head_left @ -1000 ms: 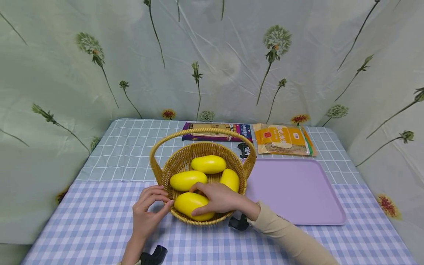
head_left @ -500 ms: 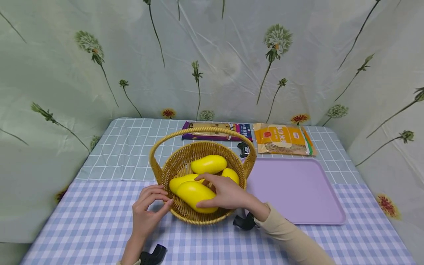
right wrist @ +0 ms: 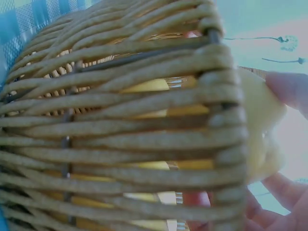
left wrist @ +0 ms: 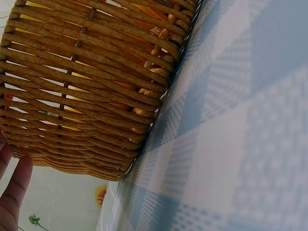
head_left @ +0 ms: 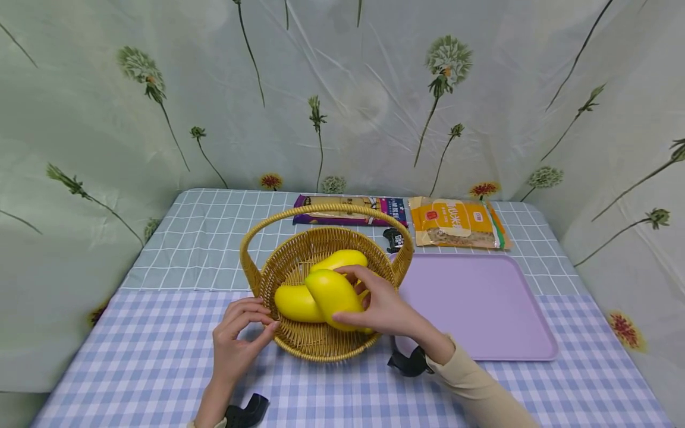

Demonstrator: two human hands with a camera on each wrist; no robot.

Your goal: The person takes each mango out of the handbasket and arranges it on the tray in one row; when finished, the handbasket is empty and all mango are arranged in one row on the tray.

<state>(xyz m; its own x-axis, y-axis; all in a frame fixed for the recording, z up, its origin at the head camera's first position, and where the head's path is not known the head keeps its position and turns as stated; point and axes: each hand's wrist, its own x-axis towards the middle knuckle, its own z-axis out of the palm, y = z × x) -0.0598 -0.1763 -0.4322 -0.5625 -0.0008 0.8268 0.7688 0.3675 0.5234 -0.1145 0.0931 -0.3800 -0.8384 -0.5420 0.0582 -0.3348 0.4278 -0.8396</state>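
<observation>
Mango [head_left: 330, 295] gripped by right hand [head_left: 384, 308], more mangoes [head_left: 295, 304] in wicker basket [head_left: 318, 343], left hand [head_left: 235, 339] pinching its rim [head_left: 329, 359]

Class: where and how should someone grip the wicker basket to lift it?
Probably the middle of the handle, from above: this slender arch rises clear of the wicker basket's rim, so it could be grasped without touching the yellow fruit inside.

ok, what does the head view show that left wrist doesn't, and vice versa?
Head only: the right hand gripping a yellow fruit, the lilac tray, the purple packet.
Left wrist only: the outer wall of the basket, down to the checked cloth.
Both: the basket, the cloth, the flowered backdrop, and the left hand, just its fingers in left wrist.
</observation>
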